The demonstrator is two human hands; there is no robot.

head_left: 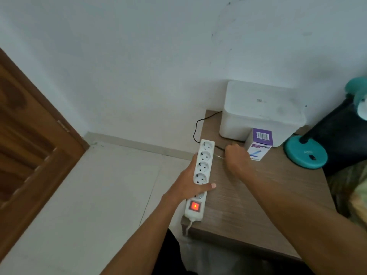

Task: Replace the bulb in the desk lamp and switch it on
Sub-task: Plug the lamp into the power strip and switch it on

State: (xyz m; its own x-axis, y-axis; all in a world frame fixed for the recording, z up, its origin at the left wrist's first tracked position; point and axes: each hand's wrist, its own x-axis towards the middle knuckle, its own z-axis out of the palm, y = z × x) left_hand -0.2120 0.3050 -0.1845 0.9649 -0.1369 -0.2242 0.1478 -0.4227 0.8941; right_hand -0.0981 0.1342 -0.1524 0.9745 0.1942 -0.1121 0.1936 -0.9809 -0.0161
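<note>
Landmark: power strip [200,175], at worktop [248,205] edge, rocker switch lit red.

Left hand [190,184]: grip wrapped round strip, thumb across top. Judged: steadying it for plugging in.

Right hand [236,157], just right of strip: grip curled, apparently on black cord [195,132]; plug not visible.

Desk lamp [305,152], teal, far right of strip. Bulb box [260,145] between; barcode visible, print unreadable.

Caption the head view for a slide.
Left hand steadies lit power strip; right hand grips black cord.
</note>
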